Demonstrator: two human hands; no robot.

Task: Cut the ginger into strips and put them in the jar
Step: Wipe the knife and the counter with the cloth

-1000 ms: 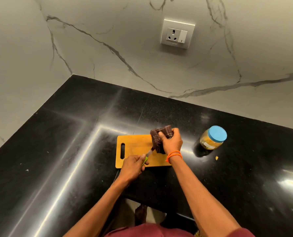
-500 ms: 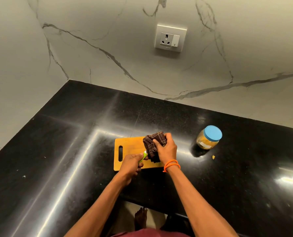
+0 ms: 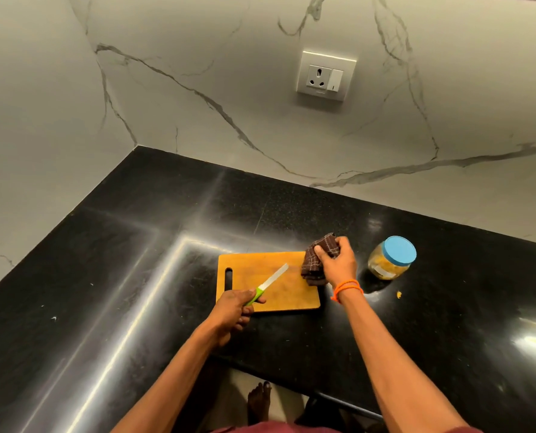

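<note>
The jar point(image 3: 391, 258) stands on the black surface point(image 3: 135, 276) just to the right of the wooden cutting board point(image 3: 260, 267), apart from it. Its blue lid point(image 3: 399, 250) is on, and yellowish ginger strips point(image 3: 385, 268) fill the clear body behind a small white label. One small yellow scrap point(image 3: 399, 295) lies loose on the surface, nearer the person than the jar and well clear of the board.

The board lies flat with its handle slot at the left end (its top carries no ginger pieces that can be made out). Over the board's near-left corner, the left hand point(image 3: 231, 310) has its grip wrapped around the green handle of a knife point(image 3: 268, 284), thumb along the handle; the pale blade angles up and to the right above the middle of the board. Whether the blade touches the wood cannot be told.

At the board's far-right corner, the right hand point(image 3: 335, 264) has its grip bunched tightly around a dark checked cloth point(image 3: 315, 264), which hangs partly over the board's right edge. An orange thread band point(image 3: 348, 287) circles that wrist.

Beyond the board, the surface runs into a corner of white marble-veined wall point(image 3: 197, 120), where a white socket and switch plate point(image 3: 325, 75) sits high above the board's right end. A bare foot point(image 3: 259, 401) shows on the floor below the surface's near edge.
</note>
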